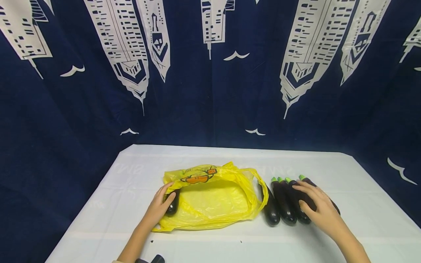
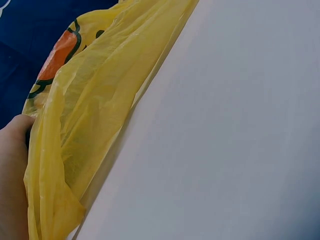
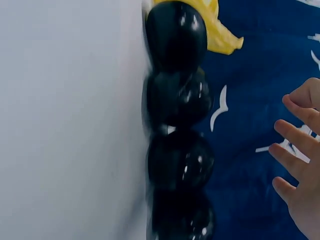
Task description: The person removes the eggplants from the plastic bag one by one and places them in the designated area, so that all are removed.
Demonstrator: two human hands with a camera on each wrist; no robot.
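Observation:
A yellow plastic bag (image 1: 213,204) lies on its side with its mouth facing me. My left hand (image 1: 162,204) holds the bag's left edge between thumb and fingers; in the left wrist view part of that hand (image 2: 14,175) shows beside the folded yellow plastic. A dark eggplant (image 1: 173,204) is at the left of the bag's mouth, by the left thumb, partly hidden by hand and plastic. My right hand (image 1: 317,210) hovers over several eggplants (image 1: 283,202) lined up right of the bag. Its fingers (image 3: 290,157) are spread, apart from the eggplants in the right wrist view.
The white table (image 1: 184,248) carries the bag and the eggplants. A dark blue curtain (image 1: 210,109) printed with white buildings and birds hangs behind it. A small black object (image 1: 158,259) shows at the bottom edge near the left forearm.

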